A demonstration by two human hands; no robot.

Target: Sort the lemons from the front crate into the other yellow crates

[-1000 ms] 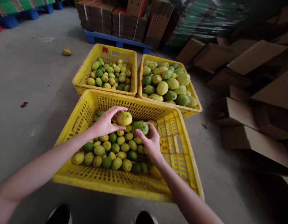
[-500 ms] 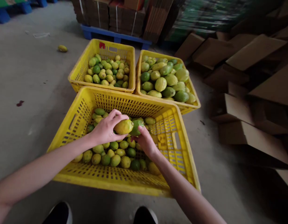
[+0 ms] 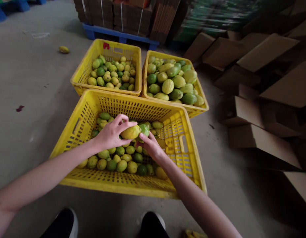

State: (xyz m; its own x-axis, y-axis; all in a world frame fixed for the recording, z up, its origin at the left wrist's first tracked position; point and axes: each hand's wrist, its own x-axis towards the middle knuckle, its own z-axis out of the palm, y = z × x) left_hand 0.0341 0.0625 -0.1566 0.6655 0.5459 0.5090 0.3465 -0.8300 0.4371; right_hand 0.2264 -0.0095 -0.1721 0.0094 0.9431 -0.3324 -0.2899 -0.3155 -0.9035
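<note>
My left hand (image 3: 112, 133) is closed around a yellow lemon (image 3: 130, 132), thumb below and fingers above. Right beside it, my right hand (image 3: 153, 147) grips a green lemon (image 3: 144, 129), its thumb on the near side. The two fruits are close together, and I cannot tell whether they touch. Both hands are over the front yellow crate (image 3: 113, 185), whose bottom is covered by several green and yellow lemons (image 3: 121, 166). My hands and forearms hide part of that fruit.
Behind stand two more yellow crates: the left one (image 3: 76, 85) holds small lemons, the right one (image 3: 202, 111) larger, longer fruit. One loose fruit (image 3: 64, 49) lies on the floor. Cardboard boxes (image 3: 262, 142) are piled at right; a blue pallet (image 3: 118, 35) carries bundled cardboard.
The view has shifted slightly, and the crates sit a little higher and further left. My right hand has turned the green lemon somewhat; both hands keep their hold.
</note>
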